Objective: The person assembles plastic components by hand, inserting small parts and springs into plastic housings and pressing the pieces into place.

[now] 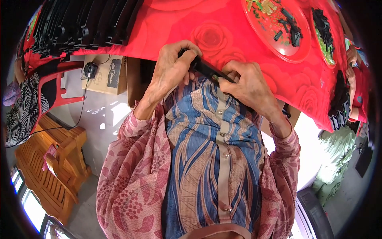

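A long, narrow black strip, seemingly plastic [207, 70], slants between my hands at the near edge of the red tablecloth. Its upper left end is in my left hand [173, 63], the fingers closed round it. Lower down the strip, my right hand [247, 83] pinches it between thumb and fingers. A small pale-greenish spot shows on the strip beside my right thumb. Beyond my right hand lies a red round tray [292, 57] holding small black pieces [293, 34] and yellow-green bits [263, 7]. The strip's far right end is hidden behind my right hand.
Many long black strips [85, 28] lie stacked at the table's left. Another tray [331, 59] with black and green pieces stands at the right edge, near black parts [339, 99]. A red plastic chair [59, 89], cardboard box [104, 75] and wooden bench [47, 167] are at left. Other people sit at both sides.
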A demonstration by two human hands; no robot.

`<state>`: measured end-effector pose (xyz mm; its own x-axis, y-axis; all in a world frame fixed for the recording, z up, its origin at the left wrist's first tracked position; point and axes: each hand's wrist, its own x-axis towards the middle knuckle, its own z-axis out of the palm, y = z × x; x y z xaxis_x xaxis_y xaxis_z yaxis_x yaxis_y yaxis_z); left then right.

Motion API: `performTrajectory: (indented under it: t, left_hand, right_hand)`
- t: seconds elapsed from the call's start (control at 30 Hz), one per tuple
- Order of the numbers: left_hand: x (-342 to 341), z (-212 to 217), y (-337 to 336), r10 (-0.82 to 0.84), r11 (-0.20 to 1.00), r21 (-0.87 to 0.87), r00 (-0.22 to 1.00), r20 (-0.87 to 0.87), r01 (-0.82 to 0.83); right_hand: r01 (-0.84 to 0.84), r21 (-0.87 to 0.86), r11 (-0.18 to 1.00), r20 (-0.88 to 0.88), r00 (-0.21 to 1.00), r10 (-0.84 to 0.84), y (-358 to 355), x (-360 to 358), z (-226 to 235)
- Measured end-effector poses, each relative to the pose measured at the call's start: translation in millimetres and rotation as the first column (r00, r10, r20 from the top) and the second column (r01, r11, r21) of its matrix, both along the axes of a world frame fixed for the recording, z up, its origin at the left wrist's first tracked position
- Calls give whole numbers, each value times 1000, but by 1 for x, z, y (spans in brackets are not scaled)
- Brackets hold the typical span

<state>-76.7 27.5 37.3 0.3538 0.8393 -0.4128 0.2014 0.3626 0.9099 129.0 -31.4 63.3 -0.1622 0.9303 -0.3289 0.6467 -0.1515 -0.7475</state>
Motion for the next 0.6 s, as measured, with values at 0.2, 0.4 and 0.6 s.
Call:
performTrajectory:
  t: [0.2,0.4,0.6]
  left_hand:
    - [0,-3,-2,33,999,-5,998,45,-33]
    - [0,-10,-5,55,998,-48,984,169,-48]
    - [-8,-8,-4,173,984,-83,955,241,-157]
  right_hand:
    - [38,162,986,26,999,-42,-1,-8,-2]
    - [94,269,958,-124,990,-62,2,11,4]
    - [316,383,868,-153,948,-278,-4,42,30]
